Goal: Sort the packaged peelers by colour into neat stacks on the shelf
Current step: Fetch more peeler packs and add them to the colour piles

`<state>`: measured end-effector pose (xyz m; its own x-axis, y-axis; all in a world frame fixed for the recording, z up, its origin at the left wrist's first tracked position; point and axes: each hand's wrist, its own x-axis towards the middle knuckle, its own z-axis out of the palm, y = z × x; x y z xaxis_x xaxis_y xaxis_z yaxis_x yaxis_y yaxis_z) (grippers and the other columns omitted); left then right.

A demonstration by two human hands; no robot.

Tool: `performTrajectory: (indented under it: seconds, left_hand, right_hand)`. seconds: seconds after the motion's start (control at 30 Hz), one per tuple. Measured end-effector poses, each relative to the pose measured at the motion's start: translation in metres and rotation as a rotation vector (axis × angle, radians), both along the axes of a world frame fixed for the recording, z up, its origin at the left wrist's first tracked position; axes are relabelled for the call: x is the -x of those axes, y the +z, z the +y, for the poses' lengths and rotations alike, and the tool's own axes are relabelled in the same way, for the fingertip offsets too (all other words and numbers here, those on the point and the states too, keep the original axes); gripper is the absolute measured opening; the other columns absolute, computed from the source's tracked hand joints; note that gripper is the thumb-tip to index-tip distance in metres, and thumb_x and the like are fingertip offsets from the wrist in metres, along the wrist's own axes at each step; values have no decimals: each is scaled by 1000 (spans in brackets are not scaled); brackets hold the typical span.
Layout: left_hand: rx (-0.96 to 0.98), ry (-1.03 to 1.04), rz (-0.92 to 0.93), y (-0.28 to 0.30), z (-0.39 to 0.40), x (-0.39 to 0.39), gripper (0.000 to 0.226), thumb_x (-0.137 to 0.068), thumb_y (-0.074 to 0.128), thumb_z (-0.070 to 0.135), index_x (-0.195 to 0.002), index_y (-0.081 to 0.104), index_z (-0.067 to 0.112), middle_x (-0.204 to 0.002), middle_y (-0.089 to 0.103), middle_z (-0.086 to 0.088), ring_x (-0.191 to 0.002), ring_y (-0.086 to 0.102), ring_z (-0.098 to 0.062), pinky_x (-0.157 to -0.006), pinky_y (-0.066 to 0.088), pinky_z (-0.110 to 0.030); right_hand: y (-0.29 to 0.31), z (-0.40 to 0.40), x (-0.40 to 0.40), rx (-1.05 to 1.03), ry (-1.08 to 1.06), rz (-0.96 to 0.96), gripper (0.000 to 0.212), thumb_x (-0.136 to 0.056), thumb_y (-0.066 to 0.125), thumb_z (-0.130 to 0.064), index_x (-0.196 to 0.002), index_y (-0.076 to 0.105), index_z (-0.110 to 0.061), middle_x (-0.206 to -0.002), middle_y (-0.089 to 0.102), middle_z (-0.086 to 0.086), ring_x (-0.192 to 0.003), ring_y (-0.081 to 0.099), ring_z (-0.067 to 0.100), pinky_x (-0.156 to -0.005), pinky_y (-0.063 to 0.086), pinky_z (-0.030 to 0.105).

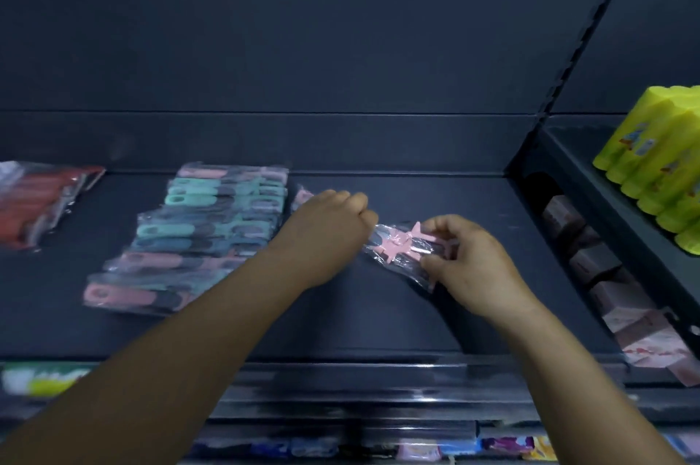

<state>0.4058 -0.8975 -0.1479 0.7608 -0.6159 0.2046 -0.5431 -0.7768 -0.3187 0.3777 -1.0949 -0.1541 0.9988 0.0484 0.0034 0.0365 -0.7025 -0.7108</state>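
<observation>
A pink peeler in a clear plastic packet [397, 247] lies on the dark shelf [378, 313], right of the middle. My right hand [466, 260] grips its right end with curled fingers. My left hand [333, 233] has its fingers curled at the packet's left end and pinches the plastic there. To the left a mixed pile of packaged peelers [197, 237] in pink, teal and dark blue lies fanned out. Behind my left hand the corner of another pink packet [302, 195] shows, mostly hidden.
Red packaged items [38, 199] lie at the far left of the shelf. Yellow-green bottles [659, 169] stand on the neighbouring shelf at the right, with a row of pinkish boxes [613, 283] below them. Coloured goods [416, 449] show on the lower shelf.
</observation>
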Motion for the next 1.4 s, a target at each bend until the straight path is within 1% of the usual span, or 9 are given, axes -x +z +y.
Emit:
performTrajectory:
  seconds: [0.27,0.5,0.63,0.83,0.93,1.03,1.13,1.23,1.4]
  left_hand:
    - [155,169,3,2,120,69,52,-39,88,14,-83,62,20,-68,63,3,-57,61,-21,-52,46,-26]
    - [226,168,34,-10,207,107,37,-57,86,17,-86,64,18,-74,67,0,-63,65,-24,-58,53,-32]
    - [261,127,94,-20,227,115,26,-69,80,16,-86,61,16,-74,65,-1,-64,63,-24,-54,53,-34]
    - [302,61,145,-30,238,113,38,-59,80,9,-92,62,15,-88,64,-2,-78,62,-24,-61,54,-35]
    - [326,38,148,-32,241,114,39,-63,82,20,-96,63,15,-93,60,-3,-80,59,-23,-65,54,-35]
    - [327,13,160,-33,243,119,33,-66,82,31,-92,66,17,-87,58,-1,-76,58,-21,-64,53,-35]
    - [369,17,161,-36,241,124,26,-67,82,30,-87,69,18,-83,59,2,-76,59,-20,-61,51,-30]
    - [379,65,197,-38,237,126,20,-72,79,23,-89,69,18,-83,60,4,-79,60,-20,-62,49,-29]
    - [410,144,293,-32,229,126,22,-91,58,31,-111,62,22,-112,57,6,-109,50,-16,-87,42,-29]
  right_hand:
    - [8,115,31,-47,107,25,37,-76,70,-12,-103,56,-33,-109,53,-2,-90,62,16,-80,40,19]
    - [2,195,66,-9,124,51,37,-80,70,-17,-115,59,-24,-107,49,-3,-94,59,16,-83,41,20]
    - [-8,215,80,46,95,32,38,-83,68,-17,-119,60,-22,-111,46,-4,-88,51,8,-77,32,10]
    - [-16,228,85,112,64,-5,39,-85,66,-17,-124,60,-18,-123,51,4,-89,47,7,-72,26,5]
    - [-16,228,84,135,53,-27,38,-86,65,-17,-124,60,-18,-124,49,4,-93,51,9,-77,26,4]
    - [-18,226,87,143,55,-38,37,-86,65,-15,-123,59,-19,-115,45,-1,-75,47,-3,-79,27,3]
    - [-21,223,90,146,25,-28,38,-85,65,-17,-122,55,-21,-106,38,-5,-75,49,5,-81,36,13]
    - [-23,221,92,133,-16,-14,31,-85,65,-19,-112,51,-20,-106,39,-5,-71,47,0,-74,37,18]
    - [-27,218,89,126,-16,-1,18,-86,63,-23,-96,49,-18,-93,62,0,-84,60,20,-76,50,31]
